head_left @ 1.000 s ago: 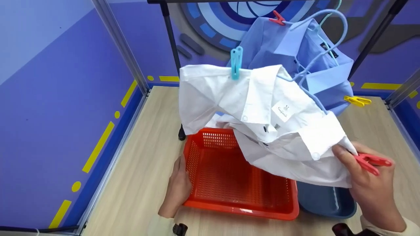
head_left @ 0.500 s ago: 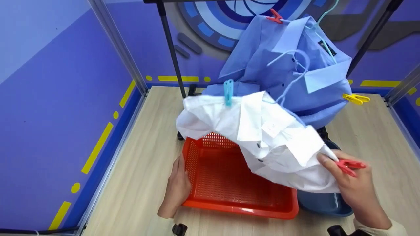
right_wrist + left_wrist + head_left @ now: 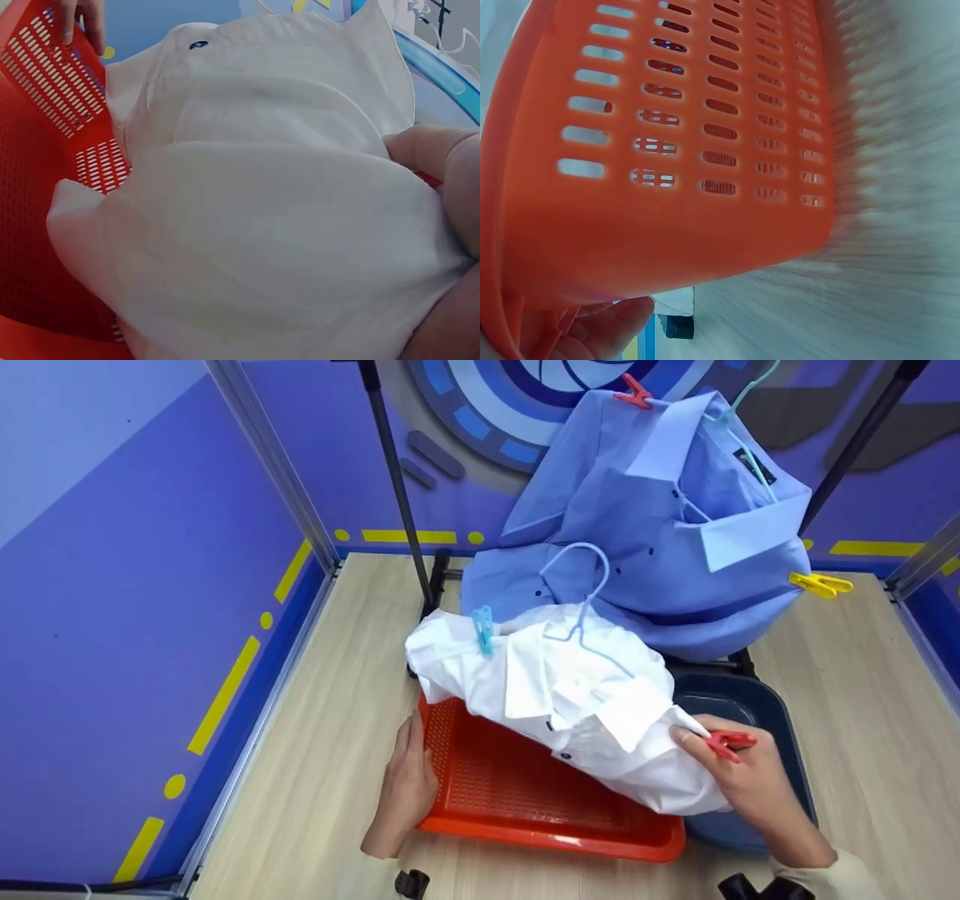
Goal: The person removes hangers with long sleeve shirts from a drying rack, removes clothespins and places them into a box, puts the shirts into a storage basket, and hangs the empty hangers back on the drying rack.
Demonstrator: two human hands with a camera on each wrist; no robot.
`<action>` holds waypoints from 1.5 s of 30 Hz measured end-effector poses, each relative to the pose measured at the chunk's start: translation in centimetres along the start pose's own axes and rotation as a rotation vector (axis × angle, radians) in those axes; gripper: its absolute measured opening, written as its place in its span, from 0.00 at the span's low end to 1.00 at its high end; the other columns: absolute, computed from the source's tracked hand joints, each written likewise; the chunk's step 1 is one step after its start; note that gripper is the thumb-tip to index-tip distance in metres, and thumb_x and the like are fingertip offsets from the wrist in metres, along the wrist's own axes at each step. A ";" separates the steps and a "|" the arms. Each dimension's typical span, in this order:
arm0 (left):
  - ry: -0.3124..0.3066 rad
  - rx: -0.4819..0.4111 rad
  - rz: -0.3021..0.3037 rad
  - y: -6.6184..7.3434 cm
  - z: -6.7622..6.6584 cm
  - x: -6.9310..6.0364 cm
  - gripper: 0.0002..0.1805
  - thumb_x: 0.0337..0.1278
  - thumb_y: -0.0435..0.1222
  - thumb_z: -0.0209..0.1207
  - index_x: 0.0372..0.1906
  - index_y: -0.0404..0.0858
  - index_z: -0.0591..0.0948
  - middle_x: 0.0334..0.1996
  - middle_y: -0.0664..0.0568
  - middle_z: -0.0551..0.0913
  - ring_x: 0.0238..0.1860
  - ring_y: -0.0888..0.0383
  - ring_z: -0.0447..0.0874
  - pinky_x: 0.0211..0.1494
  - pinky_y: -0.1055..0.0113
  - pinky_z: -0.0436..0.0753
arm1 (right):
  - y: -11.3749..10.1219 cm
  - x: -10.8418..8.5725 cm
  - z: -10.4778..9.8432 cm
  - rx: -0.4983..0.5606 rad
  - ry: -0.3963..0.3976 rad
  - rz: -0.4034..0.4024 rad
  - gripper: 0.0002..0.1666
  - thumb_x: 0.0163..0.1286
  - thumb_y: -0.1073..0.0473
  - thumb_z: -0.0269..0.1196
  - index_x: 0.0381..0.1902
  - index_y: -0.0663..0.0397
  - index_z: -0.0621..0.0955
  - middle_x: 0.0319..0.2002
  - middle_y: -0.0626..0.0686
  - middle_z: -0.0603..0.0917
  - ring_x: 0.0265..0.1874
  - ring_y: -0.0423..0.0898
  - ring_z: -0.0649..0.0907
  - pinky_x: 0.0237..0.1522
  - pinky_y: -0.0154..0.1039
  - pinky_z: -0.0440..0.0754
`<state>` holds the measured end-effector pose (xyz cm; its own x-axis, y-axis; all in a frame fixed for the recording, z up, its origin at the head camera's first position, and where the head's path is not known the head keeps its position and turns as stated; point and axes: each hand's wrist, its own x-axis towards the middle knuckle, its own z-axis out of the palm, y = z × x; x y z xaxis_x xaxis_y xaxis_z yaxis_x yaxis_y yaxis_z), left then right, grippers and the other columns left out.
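Note:
My right hand pinches the right shoulder of a white shirt beside a red clip. The shirt lies bunched across the back and right of a red basket, a blue hanger in its collar and a light-blue clip on its left shoulder. My left hand grips the basket's left rim; its fingers show under the rim in the left wrist view. White cloth fills the right wrist view, held at its right edge.
Behind hangs a blue shirt on a light-green hanger, with a red clip and a yellow clip. Black rack posts stand at the back. A dark blue tub sits right of the basket.
The right hand has moved left and slightly down with the white shirt, which now sits lower over the basket. The blue hanger's hook has swung left. The left hand has stayed on the rim.

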<state>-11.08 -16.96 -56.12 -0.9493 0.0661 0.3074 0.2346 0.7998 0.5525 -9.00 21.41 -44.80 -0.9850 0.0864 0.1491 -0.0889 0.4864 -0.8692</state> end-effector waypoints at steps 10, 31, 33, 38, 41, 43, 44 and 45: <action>-0.038 -0.005 -0.041 0.2 -0.2 0.0 0.37 0.60 0.21 0.51 0.73 0.28 0.54 0.70 0.36 0.61 0.55 0.44 0.78 0.51 0.54 0.83 | 0.7 -0.2 1.2 0.035 -0.097 0.040 0.07 0.63 0.62 0.66 0.39 0.56 0.86 0.30 0.41 0.86 0.27 0.41 0.83 0.30 0.33 0.81; -0.079 -0.102 -0.171 1.0 -1.9 0.5 0.33 0.68 0.30 0.50 0.74 0.30 0.53 0.73 0.37 0.58 0.71 0.41 0.62 0.69 0.45 0.68 | 1.2 0.4 1.5 0.027 -0.171 -0.004 0.07 0.64 0.60 0.66 0.40 0.54 0.86 0.31 0.43 0.86 0.27 0.41 0.83 0.31 0.33 0.83; -0.063 -0.100 -0.208 1.4 -2.4 0.8 0.34 0.68 0.33 0.51 0.74 0.31 0.53 0.73 0.37 0.57 0.71 0.41 0.62 0.69 0.44 0.67 | 1.1 0.5 1.3 0.016 -0.158 -0.030 0.06 0.64 0.61 0.66 0.39 0.53 0.86 0.30 0.43 0.86 0.27 0.41 0.83 0.30 0.33 0.83; -0.014 -0.079 -0.215 2.6 -4.0 2.2 0.37 0.67 0.40 0.55 0.75 0.37 0.54 0.73 0.42 0.55 0.70 0.45 0.60 0.71 0.46 0.67 | 0.8 0.8 0.8 -0.003 -0.151 -0.090 0.07 0.63 0.63 0.66 0.39 0.51 0.87 0.31 0.42 0.87 0.26 0.40 0.83 0.29 0.33 0.82; 0.002 -0.085 -0.157 3.3 -4.7 3.1 0.37 0.65 0.44 0.56 0.74 0.38 0.56 0.73 0.44 0.57 0.70 0.47 0.62 0.70 0.48 0.68 | 0.8 0.9 0.6 0.007 -0.157 -0.130 0.08 0.62 0.65 0.66 0.39 0.50 0.87 0.30 0.43 0.87 0.25 0.41 0.83 0.28 0.33 0.82; -0.006 -0.084 -0.113 3.8 -4.9 3.6 0.38 0.64 0.45 0.58 0.74 0.38 0.58 0.72 0.44 0.58 0.70 0.48 0.62 0.69 0.48 0.70 | 0.8 1.0 0.6 0.019 -0.160 -0.160 0.08 0.61 0.66 0.66 0.37 0.50 0.86 0.29 0.44 0.87 0.24 0.41 0.83 0.27 0.32 0.82; -0.013 -0.087 -0.091 4.0 -4.9 3.9 0.39 0.63 0.46 0.59 0.73 0.38 0.58 0.72 0.45 0.59 0.70 0.48 0.62 0.69 0.48 0.70 | 0.8 1.1 0.5 0.023 -0.160 -0.173 0.08 0.61 0.67 0.66 0.37 0.51 0.86 0.28 0.44 0.87 0.24 0.41 0.83 0.26 0.32 0.82; -0.021 -0.094 -0.068 4.2 -4.8 4.1 0.39 0.61 0.47 0.60 0.73 0.39 0.59 0.72 0.46 0.59 0.70 0.49 0.62 0.69 0.48 0.70 | 0.8 1.1 0.5 0.025 -0.160 -0.185 0.09 0.60 0.68 0.67 0.37 0.51 0.86 0.27 0.44 0.86 0.23 0.41 0.83 0.26 0.32 0.81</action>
<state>-12.99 -16.24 -48.79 -0.9676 0.0270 0.2511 0.1873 0.7436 0.6418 -10.25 21.42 -45.57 -0.9624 -0.1422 0.2315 -0.2713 0.4589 -0.8460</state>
